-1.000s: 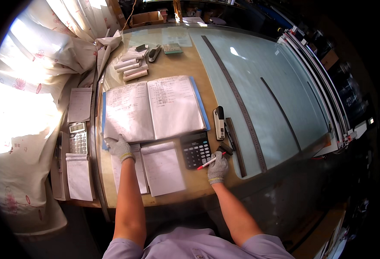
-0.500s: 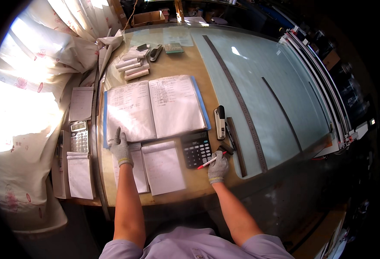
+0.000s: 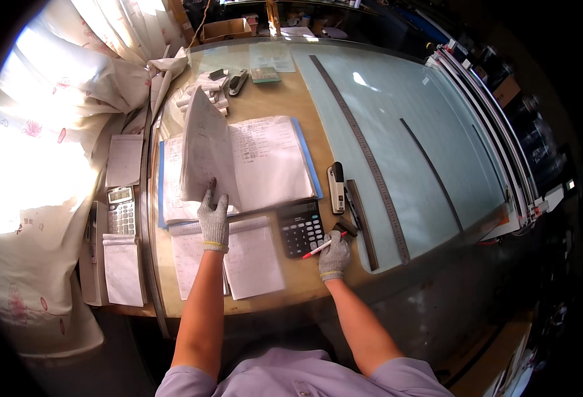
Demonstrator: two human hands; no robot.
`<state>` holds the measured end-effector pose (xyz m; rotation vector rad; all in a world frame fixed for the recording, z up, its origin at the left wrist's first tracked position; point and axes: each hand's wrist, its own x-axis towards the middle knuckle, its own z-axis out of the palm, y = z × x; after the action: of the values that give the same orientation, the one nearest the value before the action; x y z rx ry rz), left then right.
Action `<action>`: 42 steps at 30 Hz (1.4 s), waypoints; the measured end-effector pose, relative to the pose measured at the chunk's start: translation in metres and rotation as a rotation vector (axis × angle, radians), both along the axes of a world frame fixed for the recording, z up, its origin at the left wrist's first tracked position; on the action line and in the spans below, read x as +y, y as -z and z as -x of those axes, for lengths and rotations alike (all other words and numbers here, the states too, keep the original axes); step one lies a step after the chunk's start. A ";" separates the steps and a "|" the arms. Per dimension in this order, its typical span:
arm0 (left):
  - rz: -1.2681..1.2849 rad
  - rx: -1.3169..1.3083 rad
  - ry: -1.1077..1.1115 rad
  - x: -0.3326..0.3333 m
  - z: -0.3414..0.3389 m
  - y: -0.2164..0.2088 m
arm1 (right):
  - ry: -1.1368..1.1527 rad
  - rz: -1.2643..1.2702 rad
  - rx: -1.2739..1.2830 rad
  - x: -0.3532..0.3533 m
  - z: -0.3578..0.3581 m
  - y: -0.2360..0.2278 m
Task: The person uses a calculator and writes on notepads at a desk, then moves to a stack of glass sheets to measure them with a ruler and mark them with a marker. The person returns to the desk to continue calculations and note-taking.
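Note:
A thick open ledger (image 3: 275, 165) with handwritten pages and blue cover edges lies on the table. Its left-hand bundle of pages (image 3: 205, 145) stands raised, tilted up from the spine. My left hand (image 3: 213, 221), in a grey knit glove with dark fingertips, grips that bundle at its lower edge; some fingers are hidden. My right hand (image 3: 335, 255), gloved too, is closed round a red-and-white pen (image 3: 316, 250). It rests beside a black calculator (image 3: 300, 231). Below the ledger are two ruled notepads (image 3: 257, 261), the left one partly behind my left forearm.
Right of the ledger are a stapler (image 3: 336, 188) and a short dark bar (image 3: 362, 225). A long steel ruler (image 3: 364, 145) crosses the glass sheet. Paper rolls, another stapler (image 3: 238, 82) and a green box (image 3: 265, 75) sit farther back. A silver calculator (image 3: 122, 210) lies left, near the curtain.
My left hand has moved right from the ledger's lower left corner. The left-hand pages have risen with it, showing more paper beneath. My right hand and the pen stay nearly still.

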<state>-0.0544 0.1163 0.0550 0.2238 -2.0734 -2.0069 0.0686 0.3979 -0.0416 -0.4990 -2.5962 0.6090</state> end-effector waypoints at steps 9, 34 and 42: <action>0.727 0.283 0.067 0.032 0.004 0.005 | -0.011 -0.032 0.009 0.001 0.000 0.003; 1.337 -0.032 0.536 0.136 0.023 0.019 | 0.002 -0.030 0.054 -0.001 0.001 0.004; 0.813 -0.178 0.515 0.115 0.048 0.006 | 0.000 -0.003 0.021 0.000 0.000 0.002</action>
<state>-0.1023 0.2313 0.0492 -0.3259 -3.0919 -1.1815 0.0687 0.3981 -0.0432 -0.4892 -2.5773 0.6065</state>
